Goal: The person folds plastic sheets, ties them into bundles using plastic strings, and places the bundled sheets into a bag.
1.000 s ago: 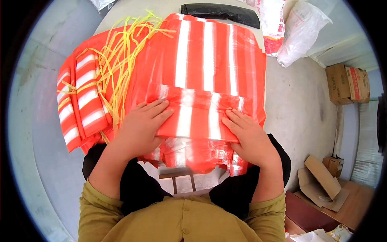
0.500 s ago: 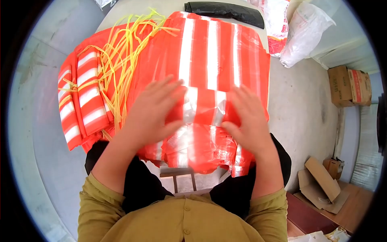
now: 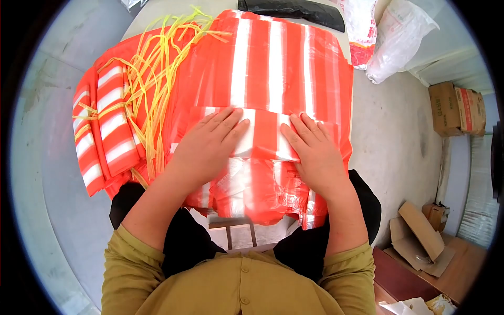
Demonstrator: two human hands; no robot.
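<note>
Striped plastic bags [image 3: 273, 68], orange and white, lie in a flat stack on the table [image 3: 157, 13] before the person, and their near end is folded over into a band across the stack. Both hands press flat on that fold: left hand [image 3: 207, 149] and right hand [image 3: 315, 155], fingers spread and open, gripping nothing. Judging by this, one fold is made and the rest of the length looks unfolded; the crumpled near ends hang off the table edge toward the lap. Tied bundles [image 3: 102, 131] lie just left, under loose yellow ties [image 3: 157, 68], so room there is tight. A black bag [image 3: 291, 11] sits at the far edge, and bare floor [image 3: 388, 131] opens to the right
</note>
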